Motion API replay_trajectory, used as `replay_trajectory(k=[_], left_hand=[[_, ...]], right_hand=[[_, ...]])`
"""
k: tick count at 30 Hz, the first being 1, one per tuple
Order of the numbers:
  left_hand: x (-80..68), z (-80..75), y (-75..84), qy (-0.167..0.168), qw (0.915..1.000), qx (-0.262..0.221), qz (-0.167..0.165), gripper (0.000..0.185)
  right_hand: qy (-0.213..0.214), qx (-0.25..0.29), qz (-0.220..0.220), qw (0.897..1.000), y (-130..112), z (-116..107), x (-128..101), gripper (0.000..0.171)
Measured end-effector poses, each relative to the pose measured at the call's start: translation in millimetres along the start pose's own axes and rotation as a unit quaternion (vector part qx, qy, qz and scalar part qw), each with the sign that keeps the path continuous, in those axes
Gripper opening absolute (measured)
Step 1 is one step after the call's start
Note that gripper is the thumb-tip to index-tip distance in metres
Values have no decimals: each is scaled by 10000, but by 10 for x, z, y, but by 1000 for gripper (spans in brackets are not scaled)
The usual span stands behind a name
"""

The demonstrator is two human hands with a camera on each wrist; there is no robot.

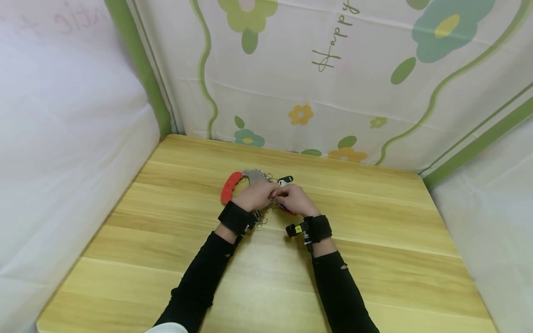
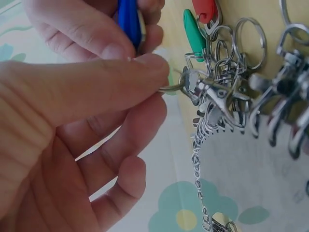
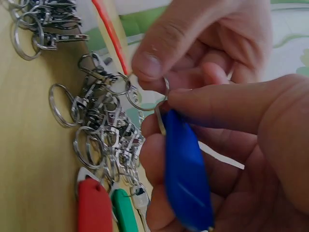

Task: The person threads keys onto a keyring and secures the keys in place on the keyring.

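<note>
My left hand (image 1: 256,196) pinches a thin metal split ring (image 2: 172,89) between thumb and forefinger. The ring hangs from the cluster of snap hooks (image 2: 219,96) on a grey metal plate. My right hand (image 1: 298,200) holds a blue plastic-bodied tag (image 3: 186,179) with a metal edge, its thumb at the end by the ring. Both hands meet fingertip to fingertip. Whether the tag is threaded on the ring I cannot tell. A red tag (image 3: 94,208) and a green tag (image 3: 125,212) hang beside the hooks.
A curved red handle (image 1: 231,187) on the wooden table (image 1: 166,222) adjoins the grey plate (image 1: 253,175). Beyond the right hand lies a black and silver tag (image 1: 285,181). Behind the table hangs a flower-print curtain (image 1: 266,83); white cloth (image 1: 75,115) closes off the left side.
</note>
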State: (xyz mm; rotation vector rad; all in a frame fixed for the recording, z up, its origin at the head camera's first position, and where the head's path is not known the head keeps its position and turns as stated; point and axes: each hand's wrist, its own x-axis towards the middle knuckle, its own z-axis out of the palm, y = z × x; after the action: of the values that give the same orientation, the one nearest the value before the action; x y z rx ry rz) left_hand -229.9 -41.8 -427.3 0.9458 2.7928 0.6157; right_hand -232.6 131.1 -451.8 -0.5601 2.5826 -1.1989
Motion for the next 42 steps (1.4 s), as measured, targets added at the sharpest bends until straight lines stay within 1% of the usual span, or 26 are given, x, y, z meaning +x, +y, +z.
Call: replay_trajectory(k=[4, 8, 11, 17, 22, 25, 27, 30, 34, 38, 42], left_hand=[[-18, -3, 1, 153, 9998, 40, 105, 25], [-34, -17, 6, 303, 9993, -99, 169, 19], [-33, -23, -3, 350, 9991, -182, 159, 18], [-12, -21, -33, 248, 9996, -92, -43, 21], [-10, -24, -53, 39, 9995, -45, -323, 20], [-16, -32, -66, -166, 9984, -78, -526, 28], [-20, -41, -76, -266, 9978, -117, -593, 33], [-29, -60, -83, -340, 9975, -188, -592, 35], [-40, -78, -88, -357, 9978, -186, -530, 31], [-44, -79, -91, -330, 9982, -131, -478, 28], [-39, -71, -70, -300, 9986, -53, -429, 31]], right_hand=[[-54, -53, -25, 10000, -27, 42, -2, 12], [-70, -41, 25, 10000, -42, 55, -7, 12], [-93, -55, 43, 9999, -44, 56, -5, 11], [-125, 22, 93, 9999, -46, 53, -1, 13], [-10, 17, 56, 10000, -47, 41, -1, 12], [118, -32, 32, 9999, -43, 33, -6, 11], [182, -39, 43, 9998, -37, 29, -10, 10], [177, -39, 61, 9998, -23, 21, -13, 9], [92, -32, 134, 9999, -5, 11, -17, 8], [131, -71, 209, 9997, -11, 6, -17, 7], [137, -165, 112, 9997, -43, 10, -14, 7]])
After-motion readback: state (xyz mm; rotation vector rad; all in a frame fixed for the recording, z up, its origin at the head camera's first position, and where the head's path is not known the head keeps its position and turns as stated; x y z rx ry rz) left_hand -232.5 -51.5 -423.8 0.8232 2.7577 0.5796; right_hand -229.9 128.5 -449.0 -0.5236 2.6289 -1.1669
